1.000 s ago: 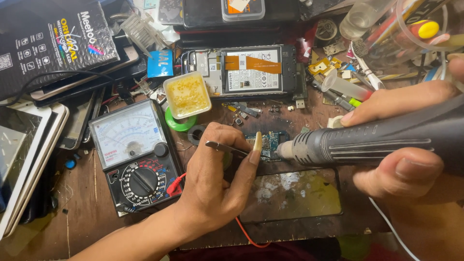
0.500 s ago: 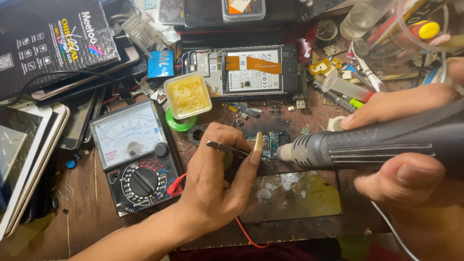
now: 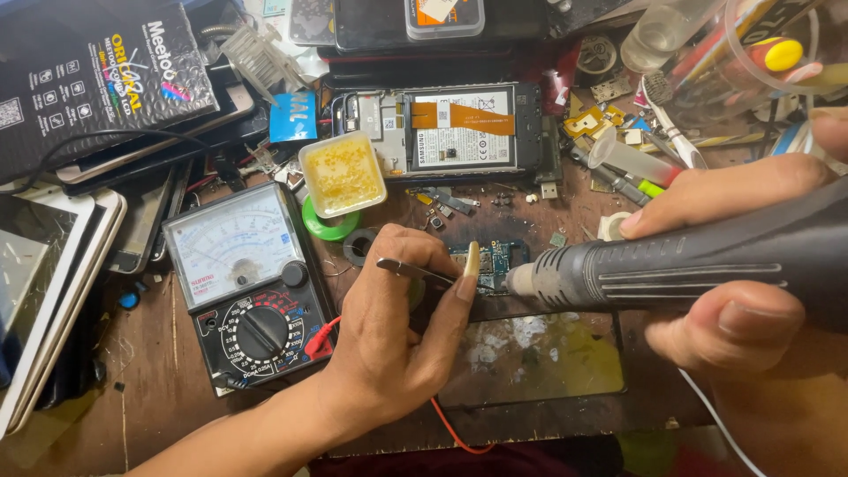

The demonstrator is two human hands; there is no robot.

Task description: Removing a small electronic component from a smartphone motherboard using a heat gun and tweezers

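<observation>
A pair of slim grey metal tweezers (image 3: 415, 270) is being pinched between the thumb and fingers of the left hand (image 3: 397, 344), with the tips being directed at a small green and blue circuit board (image 3: 490, 263). The board is being kept flat on the scratched wooden bench (image 3: 150, 371), just above a dark rectangular work mat (image 3: 530, 353) and between the two hands. A thick dark grey hot-air handpiece with a metal nozzle (image 3: 671, 265) is being gripped by the closed right hand (image 3: 742, 274), and its nozzle is being held right beside the board's edge. The board is being judged light, stiff and fragile, with tiny parts easily knocked loose; it is best taken hold of by its bare edges. The tweezers look smooth and springy, so a steady squeeze near the middle is being called for. A black analogue multimeter with a white dial (image 3: 247, 283) is lying to the left, and an opened phone (image 3: 450, 128) is lying beyond it.
</observation>
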